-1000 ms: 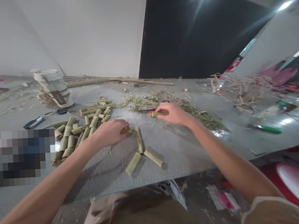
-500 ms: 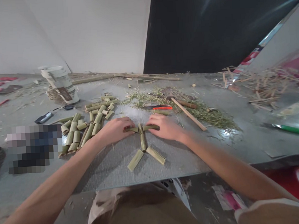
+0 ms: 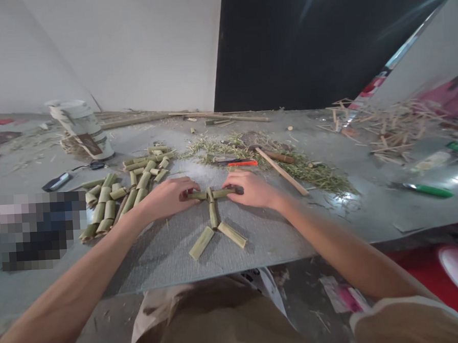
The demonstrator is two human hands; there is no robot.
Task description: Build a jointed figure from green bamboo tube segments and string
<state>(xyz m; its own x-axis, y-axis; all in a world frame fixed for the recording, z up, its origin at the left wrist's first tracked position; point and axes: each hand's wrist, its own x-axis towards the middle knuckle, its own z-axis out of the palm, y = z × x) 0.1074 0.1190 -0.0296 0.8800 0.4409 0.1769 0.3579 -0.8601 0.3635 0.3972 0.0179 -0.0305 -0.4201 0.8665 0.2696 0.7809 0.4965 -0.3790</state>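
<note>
On the table, bamboo pieces lie in a stick-figure shape. An upright bamboo piece forms the middle, and two split bamboo strips slant outward below it. My left hand curls its fingers around the outer end of the left crosswise bamboo piece. On the other side, my right hand pinches the outer end of the right crosswise bamboo piece. Both pieces meet the upright one near its top. Fingers hide their outer ends.
Cut bamboo lengths are heaped left of my left forearm. Beyond my hands lie a hammer, an orange-handled knife and green shavings. A white bucket stands back left; a green-handled tool lies right.
The whole view has shifted slightly. Both hands stay at the crosswise bamboo pieces, and the right hand sits a little farther out from the upright piece.
</note>
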